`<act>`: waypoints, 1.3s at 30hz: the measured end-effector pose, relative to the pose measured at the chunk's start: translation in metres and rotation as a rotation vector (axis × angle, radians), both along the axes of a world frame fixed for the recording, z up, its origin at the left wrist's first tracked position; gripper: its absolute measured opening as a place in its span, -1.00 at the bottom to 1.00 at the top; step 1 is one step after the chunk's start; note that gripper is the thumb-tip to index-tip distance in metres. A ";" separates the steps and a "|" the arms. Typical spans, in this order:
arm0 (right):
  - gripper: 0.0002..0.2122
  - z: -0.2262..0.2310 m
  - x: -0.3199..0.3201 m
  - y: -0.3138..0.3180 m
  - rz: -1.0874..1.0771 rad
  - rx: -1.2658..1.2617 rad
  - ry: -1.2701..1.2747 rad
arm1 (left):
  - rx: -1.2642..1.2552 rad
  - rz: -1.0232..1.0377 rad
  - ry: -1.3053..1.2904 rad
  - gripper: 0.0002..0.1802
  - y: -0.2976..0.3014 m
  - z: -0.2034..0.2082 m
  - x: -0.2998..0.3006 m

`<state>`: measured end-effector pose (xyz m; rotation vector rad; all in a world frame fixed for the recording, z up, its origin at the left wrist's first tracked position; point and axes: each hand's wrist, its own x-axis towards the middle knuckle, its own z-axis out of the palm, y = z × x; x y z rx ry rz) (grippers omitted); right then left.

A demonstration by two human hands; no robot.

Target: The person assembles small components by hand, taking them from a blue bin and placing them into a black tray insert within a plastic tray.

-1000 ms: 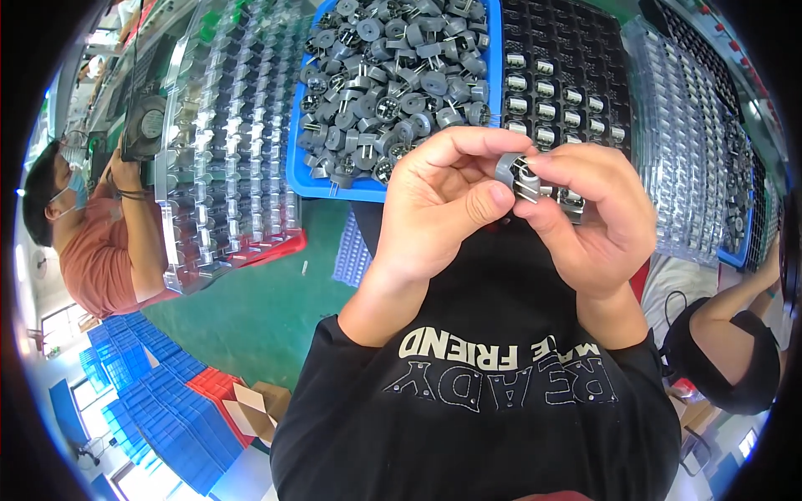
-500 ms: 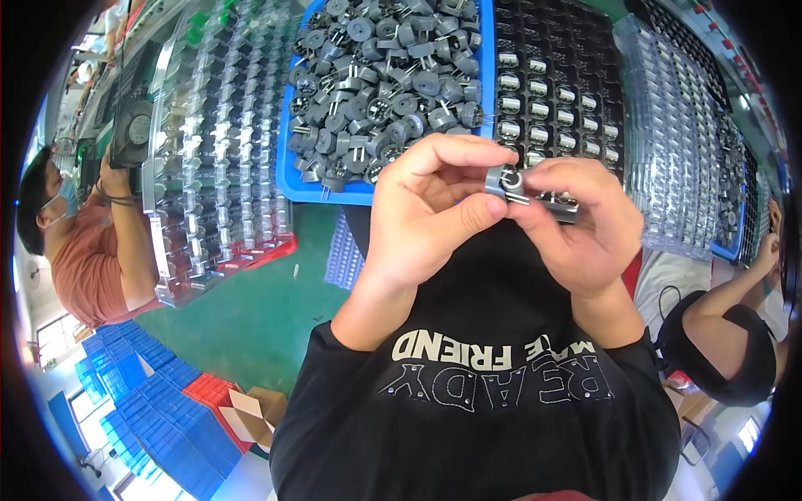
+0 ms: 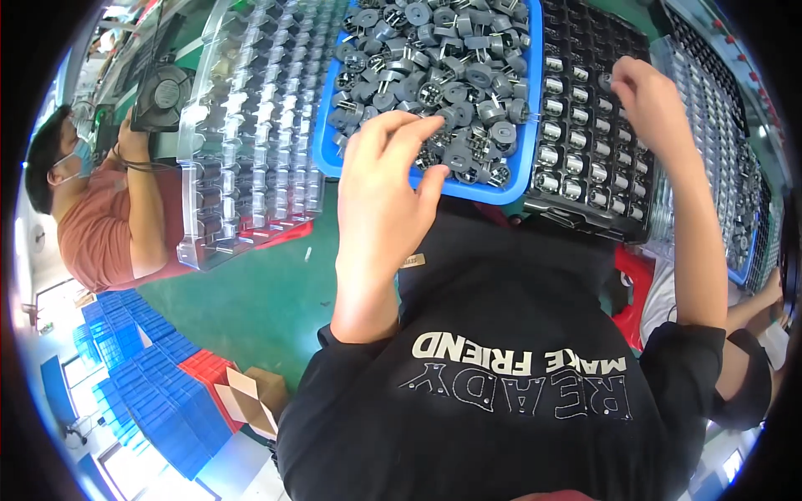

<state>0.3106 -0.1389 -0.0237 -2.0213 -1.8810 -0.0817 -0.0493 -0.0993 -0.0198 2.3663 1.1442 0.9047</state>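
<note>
My left hand (image 3: 380, 179) reaches over the near left part of a blue bin (image 3: 329, 138). Its thumb and fingers are apart, and the fingertips are close to a pile of grey round parts with metal pins (image 3: 455, 92); I see nothing held between them. Out to the right, my right hand (image 3: 656, 104) is over a black compartment tray (image 3: 585, 29). Its fingers are closed on a small grey part (image 3: 606, 81), mostly hidden by the fingertips, at one of the pockets. Silver cylindrical parts (image 3: 576, 138) fill many pockets of that tray.
Clear plastic compartment trays (image 3: 251, 125) stand left of the bin, with more clear trays (image 3: 685, 117) on the right. A co-worker (image 3: 109, 200) in a mask sits at the left, near a fan (image 3: 163, 98). Blue crates (image 3: 159, 401) and an open carton (image 3: 255, 397) stand behind.
Both hands were together before my chest on a grey pinned part and a cylinder. They have parted: the left toward the bin, the right out to the black tray. The view has shifted.
</note>
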 end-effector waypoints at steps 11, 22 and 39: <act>-0.73 0.026 0.027 -0.006 -0.158 -0.137 0.178 | 0.039 -0.232 0.145 -0.56 0.007 0.002 0.011; -0.66 0.016 0.200 -0.074 -0.804 -0.167 0.239 | -0.154 -0.141 -0.068 -0.63 0.014 -0.006 0.011; -0.78 0.000 0.281 -0.089 -0.506 -0.070 0.640 | -0.782 -0.423 -1.040 -0.61 0.030 -0.010 0.024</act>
